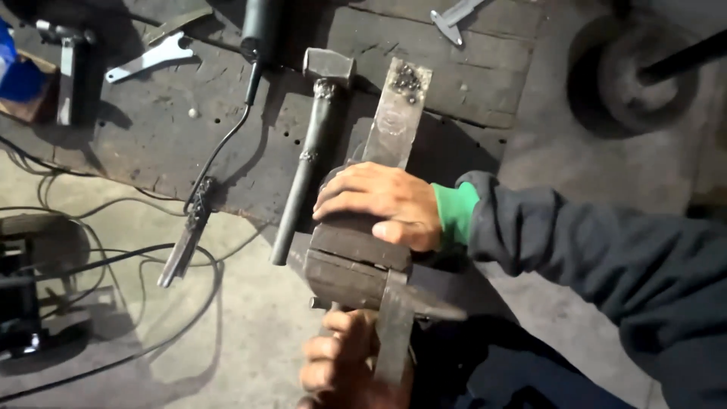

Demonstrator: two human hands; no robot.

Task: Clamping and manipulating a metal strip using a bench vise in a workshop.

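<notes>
At the workbench's [151, 144] near edge, the right hand [382, 204] lies spread flat on a blocky steel vise [348, 261] clamping a rusty flat bar [395, 121]; the left hand [341, 363] curls around the vise handle [322, 304].

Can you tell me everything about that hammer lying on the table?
The all-metal hammer has a blocky grey head at the top and a long, round, dark steel handle that looks welded on, with a rough lumpy joint. It lies flat on the scorched dark metal worktable, its handle end sticking past the table's edge. Neither hand touches it; the right hand rests close beside it.
</notes>
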